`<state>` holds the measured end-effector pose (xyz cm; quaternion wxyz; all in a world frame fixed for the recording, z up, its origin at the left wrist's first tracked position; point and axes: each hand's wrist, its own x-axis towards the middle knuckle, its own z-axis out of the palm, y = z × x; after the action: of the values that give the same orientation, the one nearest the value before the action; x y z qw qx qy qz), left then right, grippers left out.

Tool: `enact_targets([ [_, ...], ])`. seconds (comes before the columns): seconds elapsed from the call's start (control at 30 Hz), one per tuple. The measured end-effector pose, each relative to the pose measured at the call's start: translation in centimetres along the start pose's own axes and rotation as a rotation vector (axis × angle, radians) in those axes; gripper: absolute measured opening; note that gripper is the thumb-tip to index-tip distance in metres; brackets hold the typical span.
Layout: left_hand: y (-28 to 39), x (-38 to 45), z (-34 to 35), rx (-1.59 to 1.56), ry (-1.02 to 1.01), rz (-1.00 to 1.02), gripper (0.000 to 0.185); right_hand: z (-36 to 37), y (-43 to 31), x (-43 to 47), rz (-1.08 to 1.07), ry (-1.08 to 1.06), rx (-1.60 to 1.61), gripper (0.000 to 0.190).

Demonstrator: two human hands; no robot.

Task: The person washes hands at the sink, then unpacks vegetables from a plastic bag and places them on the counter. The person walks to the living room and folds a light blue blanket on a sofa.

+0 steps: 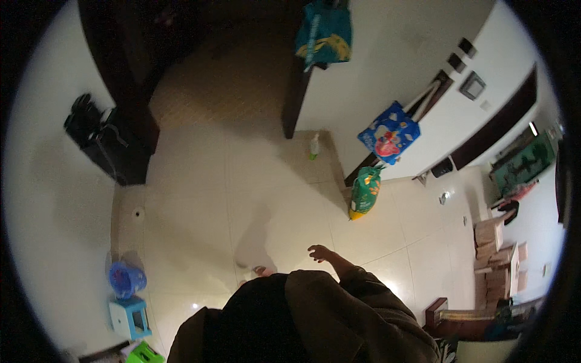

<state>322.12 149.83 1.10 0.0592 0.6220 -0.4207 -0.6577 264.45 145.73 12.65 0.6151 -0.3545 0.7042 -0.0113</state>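
Observation:
My right hand (320, 253) hangs over the tiled floor (281, 213), its fingers loosely curled; nothing shows in it, though its palm side is partly hidden. My left hand is out of view. A foot (263, 271) shows just past the front of my dark clothing. Ahead, a bottle with a green base (314, 146) stands on the floor by the wall. Right of it, a green and yellow sack (365, 192) leans at the wall's end, below a blue printed tote bag (391, 132) hanging by white straps. A teal bag (325, 34) hangs higher up.
A dark doorway (218, 77) lies ahead, with a black cabinet (122, 154) to its left. Along the left wall are a blue basket (127, 279), a blue and white stool (130, 317) and a green stool (145, 353). Several cardboard boxes (497, 272) stand at the right.

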Motion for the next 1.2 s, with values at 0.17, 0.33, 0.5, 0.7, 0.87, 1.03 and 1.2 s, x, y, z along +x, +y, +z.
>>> enact_targets([
  [0.17,3.7,3.9,0.8,0.083,-0.089,0.027,0.03,-0.6,0.1,-0.9,0.003,0.063,-0.042,0.039],
  [0.33,6.0,6.1,2.6,0.162,-0.149,0.058,0.03,-0.1,1.8,-2.7,0.03,0.116,0.03,0.041],
  [0.5,8.1,7.6,3.2,0.216,-0.194,0.068,0.03,0.9,3.8,-3.9,0.061,0.158,-0.01,0.041],
  [0.7,8.9,8.3,2.4,0.257,-0.223,0.071,0.029,1.3,4.7,-4.3,0.097,0.155,0.064,0.04],
  [0.87,8.1,8.0,0.3,0.245,-0.218,0.07,0.029,1.6,4.2,-4.5,0.086,0.152,0.065,0.04],
  [1.03,6.4,6.6,-1.8,0.218,-0.158,0.039,0.029,1.9,2.9,-4.1,0.094,0.127,0.054,0.039],
  [1.2,4.9,5.1,-2.3,0.193,-0.127,0.009,0.029,2.1,1.7,-3.2,0.036,0.11,0.025,0.038],
])
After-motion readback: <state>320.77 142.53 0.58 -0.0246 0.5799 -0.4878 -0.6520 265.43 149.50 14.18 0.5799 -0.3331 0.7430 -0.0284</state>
